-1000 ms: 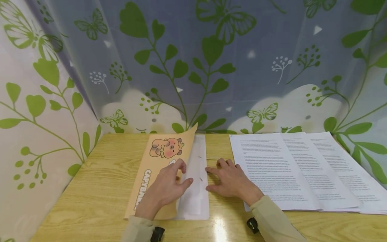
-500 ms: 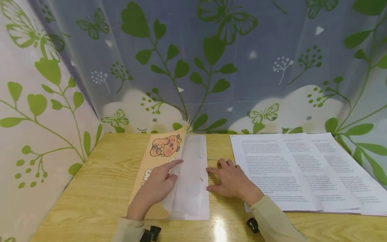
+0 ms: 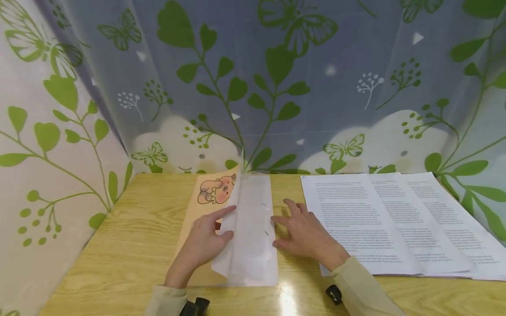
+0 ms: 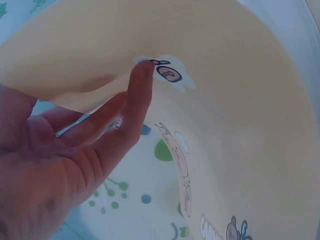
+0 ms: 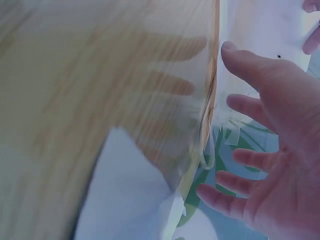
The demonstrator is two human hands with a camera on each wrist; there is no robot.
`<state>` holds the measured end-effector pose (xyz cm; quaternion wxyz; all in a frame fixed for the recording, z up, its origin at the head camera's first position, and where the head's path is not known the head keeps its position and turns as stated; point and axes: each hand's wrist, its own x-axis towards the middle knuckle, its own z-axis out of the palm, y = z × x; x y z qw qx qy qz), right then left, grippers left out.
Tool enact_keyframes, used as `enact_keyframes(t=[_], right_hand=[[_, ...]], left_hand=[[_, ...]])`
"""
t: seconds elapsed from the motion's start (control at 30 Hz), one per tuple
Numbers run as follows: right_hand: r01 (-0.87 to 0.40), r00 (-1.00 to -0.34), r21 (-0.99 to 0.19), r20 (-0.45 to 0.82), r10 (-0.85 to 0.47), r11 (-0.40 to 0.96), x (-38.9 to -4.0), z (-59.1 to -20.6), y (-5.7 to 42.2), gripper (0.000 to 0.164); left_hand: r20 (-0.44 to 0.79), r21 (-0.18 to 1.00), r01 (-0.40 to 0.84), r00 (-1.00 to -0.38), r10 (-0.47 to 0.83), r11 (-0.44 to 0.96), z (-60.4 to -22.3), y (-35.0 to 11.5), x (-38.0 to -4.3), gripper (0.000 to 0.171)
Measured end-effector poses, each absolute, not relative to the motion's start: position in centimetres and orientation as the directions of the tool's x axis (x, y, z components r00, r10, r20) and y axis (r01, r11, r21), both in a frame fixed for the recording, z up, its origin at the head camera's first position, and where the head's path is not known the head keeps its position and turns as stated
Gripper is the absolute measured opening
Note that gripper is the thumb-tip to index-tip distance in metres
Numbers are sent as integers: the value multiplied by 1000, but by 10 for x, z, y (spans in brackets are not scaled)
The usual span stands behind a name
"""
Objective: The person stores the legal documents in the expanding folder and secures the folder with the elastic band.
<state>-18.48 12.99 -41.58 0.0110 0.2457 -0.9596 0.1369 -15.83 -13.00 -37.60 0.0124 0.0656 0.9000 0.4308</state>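
An orange folder with a capybara printed on its cover (image 3: 215,191) lies on the table. Its cover is partly lifted and bends to the left, baring a whitish, translucent inner sheet (image 3: 251,254) with two small dark marks. My left hand (image 3: 203,241) touches the cover, index finger extended along it; in the left wrist view a fingertip lies against the curved cover (image 4: 240,90). At the folder's right edge, my right hand (image 3: 302,232) rests with its fingertips touching or almost touching that edge. The right wrist view shows the right fingers spread, with nothing held.
Three overlapping stacks of printed paper (image 3: 356,228) lie on the right of the wooden table (image 3: 130,237), close to the right forearm. A patterned curtain (image 3: 221,87) hangs behind the table and at both sides.
My left hand has moved left and the folder's cover has swung further left, showing more of the inner sheet. The right hand stays near the right edge, its fingers slightly more spread.
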Motion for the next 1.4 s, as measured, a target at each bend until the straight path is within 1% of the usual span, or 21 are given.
enact_keyframes(t=[0.17,0.3,0.47,0.63,0.87,1.2,1.4], right_hand=[[-446,-891,-288,45,-453,848,-185,-414,137,55],[-437,-889,-307,4,-459,845,-186,-417,142,53],[-430,-889,-319,-10,-457,844,-187,-419,144,54],[-424,-891,-315,-22,-454,849,-187,-418,145,55],[-427,-889,-330,-17,-458,842,-186,-419,147,55],[-463,-878,-425,98,-469,778,-185,-422,169,50],[-443,-894,-401,134,-427,802,-185,-416,186,51]], left_hand=[[4,870,80,-988,155,486,-374,-130,-157,57],[-42,933,22,-985,168,359,-371,-133,-157,58],[-92,963,-44,-982,167,267,-365,-144,-158,59],[-92,978,-55,-980,178,201,-357,-156,-157,59],[-89,986,-63,-980,176,152,-354,-163,-156,59],[-105,987,-83,-980,168,136,-359,-160,-158,60],[-110,989,-92,-981,160,120,-359,-157,-157,60]])
